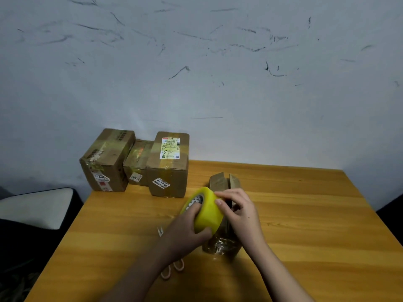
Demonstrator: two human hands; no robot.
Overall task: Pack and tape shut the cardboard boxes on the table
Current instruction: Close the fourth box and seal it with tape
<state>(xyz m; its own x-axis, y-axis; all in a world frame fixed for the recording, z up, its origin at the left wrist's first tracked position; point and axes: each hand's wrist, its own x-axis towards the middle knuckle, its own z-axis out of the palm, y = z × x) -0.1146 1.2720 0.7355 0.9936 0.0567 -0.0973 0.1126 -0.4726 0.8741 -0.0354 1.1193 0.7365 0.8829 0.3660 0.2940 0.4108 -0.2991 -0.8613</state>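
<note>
Three taped cardboard boxes (pixel 139 162) stand side by side at the far left edge of the wooden counter (pixel 305 214), against a scuffed white wall (pixel 196 62), their contents hidden. Nearer me, a smaller box (pixel 224 184) sits mid-counter with its top flaps standing apart; I cannot see what is inside. My left hand (pixel 187 225) grips a yellow roll of tape (pixel 207 212) just above that box, while my right hand (pixel 237 210) pinches at the roll's edge, fingers curled. Pink-handled scissors (pixel 174 267) lie on the counter beneath my left forearm.
</note>
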